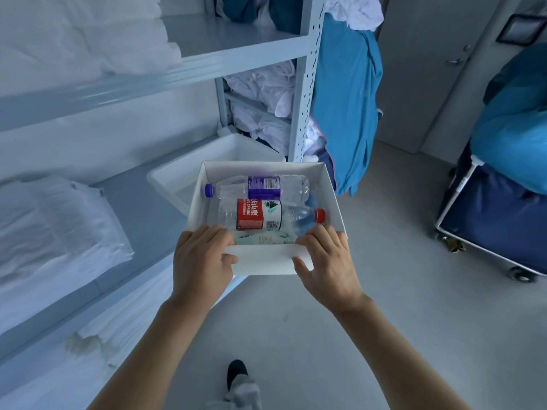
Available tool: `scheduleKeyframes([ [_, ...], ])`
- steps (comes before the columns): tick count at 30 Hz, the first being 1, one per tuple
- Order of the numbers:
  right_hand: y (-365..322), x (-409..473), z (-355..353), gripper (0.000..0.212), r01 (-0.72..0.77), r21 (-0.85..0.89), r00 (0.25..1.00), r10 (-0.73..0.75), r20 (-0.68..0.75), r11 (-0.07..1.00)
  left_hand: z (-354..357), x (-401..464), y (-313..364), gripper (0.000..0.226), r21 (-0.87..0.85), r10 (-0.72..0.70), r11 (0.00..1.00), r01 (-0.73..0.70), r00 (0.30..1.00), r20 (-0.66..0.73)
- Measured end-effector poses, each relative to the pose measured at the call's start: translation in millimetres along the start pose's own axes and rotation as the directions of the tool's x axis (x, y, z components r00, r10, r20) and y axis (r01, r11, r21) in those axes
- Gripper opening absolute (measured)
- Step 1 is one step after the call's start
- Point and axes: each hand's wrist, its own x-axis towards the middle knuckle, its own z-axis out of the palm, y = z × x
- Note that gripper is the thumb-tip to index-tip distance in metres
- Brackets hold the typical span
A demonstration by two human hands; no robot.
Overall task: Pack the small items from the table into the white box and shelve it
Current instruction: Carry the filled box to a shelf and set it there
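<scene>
While the left hand [204, 255] and right hand [325, 258] grip the near wall of the white box [260, 261], fingers curled over its rim, the box hangs before the shelf [142, 208]. I think it should stay level, so the two bottles [260, 187] do not roll, and slide in beside the white tub [183, 176].

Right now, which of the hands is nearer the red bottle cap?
Right. The right hand grips the box's near wall just below the red cap; the left hand grips the opposite near corner.
</scene>
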Motion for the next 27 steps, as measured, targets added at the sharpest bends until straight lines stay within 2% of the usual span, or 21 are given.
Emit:
scheduleKeyframes([
  [6,30,54,48,0.033,-0.029,-0.036,0.999,0.030,0.042,0.999,39,57,-43,0.047,-0.060,-0.006,0.998,0.007,1.000,0.024],
  [14,44,134,105,0.033,-0.043,-0.065,0.999,0.044,0.021,0.997,67,132,-111,0.046,-0.063,-0.003,0.998,0.006,0.999,0.051],
  [19,48,172,136,0.032,-0.042,-0.094,0.999,0.045,0.029,0.995,75,159,-148,0.043,-0.068,0.053,0.997,-0.048,0.996,0.072],
  [27,53,218,181,0.038,0.011,-0.082,0.996,-0.003,0.094,0.997,85,178,-192,0.039,-0.041,0.016,0.999,-0.011,0.991,0.135],
])
